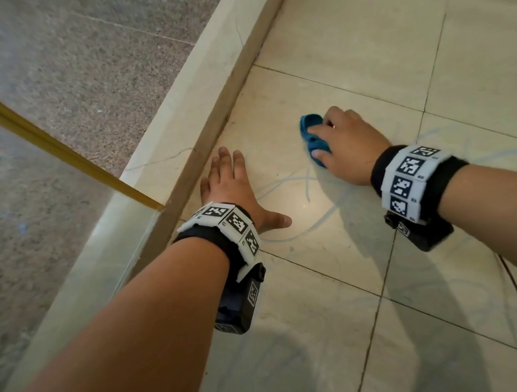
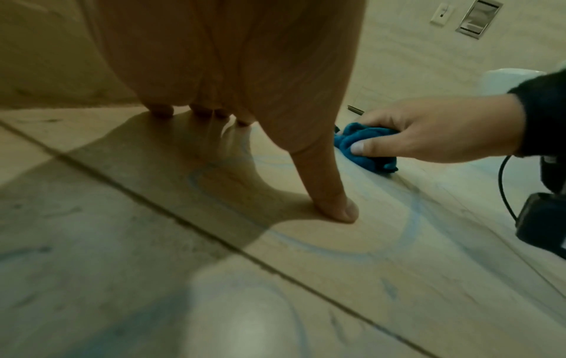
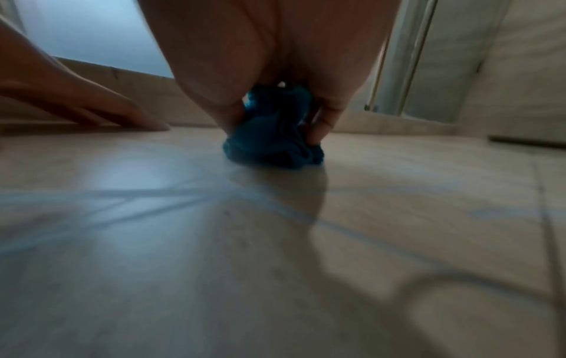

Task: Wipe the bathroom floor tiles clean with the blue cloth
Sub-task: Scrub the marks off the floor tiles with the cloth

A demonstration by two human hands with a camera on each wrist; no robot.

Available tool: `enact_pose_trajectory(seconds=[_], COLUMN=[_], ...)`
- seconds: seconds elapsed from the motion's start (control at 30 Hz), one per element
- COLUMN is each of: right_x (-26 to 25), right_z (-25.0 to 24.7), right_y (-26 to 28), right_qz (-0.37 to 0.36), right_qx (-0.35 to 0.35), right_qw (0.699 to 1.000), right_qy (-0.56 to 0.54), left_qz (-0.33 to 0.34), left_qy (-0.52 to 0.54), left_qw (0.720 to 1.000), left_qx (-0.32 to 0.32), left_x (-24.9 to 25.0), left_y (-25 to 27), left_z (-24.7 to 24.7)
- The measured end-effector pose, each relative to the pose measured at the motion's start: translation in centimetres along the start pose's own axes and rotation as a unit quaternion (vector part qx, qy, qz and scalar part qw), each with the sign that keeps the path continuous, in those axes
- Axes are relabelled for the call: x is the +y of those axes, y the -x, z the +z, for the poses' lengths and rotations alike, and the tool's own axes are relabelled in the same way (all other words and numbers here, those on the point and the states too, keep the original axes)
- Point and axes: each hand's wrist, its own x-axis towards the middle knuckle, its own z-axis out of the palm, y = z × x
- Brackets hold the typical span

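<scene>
My right hand grasps the bunched cloth and presses it to the floor, near the raised curb. My left hand lies released, fingers spread flat on the tile beside faint blue streaks.

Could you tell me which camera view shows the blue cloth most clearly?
The left wrist view: the blue cloth shows sharp from the side, bunched under the right hand. The head view shows only its edges past the fingers; the right wrist view is close but blurred.
</scene>
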Motion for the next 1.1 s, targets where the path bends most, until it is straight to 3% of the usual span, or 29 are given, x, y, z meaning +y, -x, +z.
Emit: enact_pose_trajectory(seconds=[0.03, 0.17, 0.2, 0.33, 0.37, 0.5, 0.53, 0.67, 0.73, 0.83, 0.9, 1.0, 1.03, 1.1], right_x=[0.5, 4.1, 3.9, 1.4, 2.0, 4.8, 4.2, 1.4, 3.4, 5.8, 4.4, 2.6, 3.3, 6.1], right_z=[-0.1, -1.3, -1.1, 0.6, 0.5, -1.1, -0.9, 0.4, -0.1, -1.4, -0.9, 0.4, 0.4, -0.2], right_y=[-0.1, -1.0, -0.7, 0.8, 0.6, -0.7, -0.5, 1.5, 0.7, -0.2, 0.6, 2.3, 2.2, 1.0], right_qz=[0.002, 0.17, 0.178, 0.018, 0.012, 0.197, 0.193, -0.023, 0.009, 0.174, 0.161, 0.011, 0.003, 0.092], right_qx=[0.001, 0.06, 0.061, 0.036, 0.037, 0.072, 0.067, 0.027, 0.033, 0.051, 0.043, 0.042, 0.049, 0.067], right_qw=[1.0, 0.978, 0.976, 0.996, 0.997, 0.971, 0.973, 0.999, 0.999, 0.978, 0.982, 0.998, 0.998, 0.991], right_qy=[-0.019, -0.102, -0.107, -0.077, -0.072, -0.118, -0.109, -0.04, -0.043, -0.102, -0.091, -0.051, -0.047, -0.071], left_qz=[0.0, 0.002, 0.002, 0.001, 0.001, 0.002, 0.001, -0.001, 0.0, 0.001, 0.001, 0.0, 0.001, 0.003], left_qy=[0.0, 0.006, 0.007, 0.001, -0.001, -0.001, 0.0, -0.003, 0.001, 0.002, 0.004, 0.001, 0.002, 0.004], left_qw=[1.0, 1.0, 1.0, 1.0, 1.0, 1.0, 1.0, 1.0, 1.0, 1.0, 1.0, 1.0, 1.0, 1.0], left_qx=[-0.001, -0.003, -0.002, 0.009, 0.01, 0.013, 0.012, 0.017, 0.016, 0.011, 0.012, 0.016, 0.014, 0.011], left_x=[0.0, -0.1, 0.0, 0.1, 0.1, 0.0, 0.0, 0.1, 0.1, 0.1, 0.0, 0.0, 0.0, 0.0], left_y=[0.0, 0.1, 0.1, 0.3, 0.2, 0.2, 0.2, 0.2, 0.2, 0.2, 0.2, 0.2, 0.2, 0.3], left_z=[0.0, -0.1, -0.1, -0.1, -0.1, 0.0, 0.0, 0.1, 0.0, 0.0, 0.1, 0.0, 0.0, 0.0])
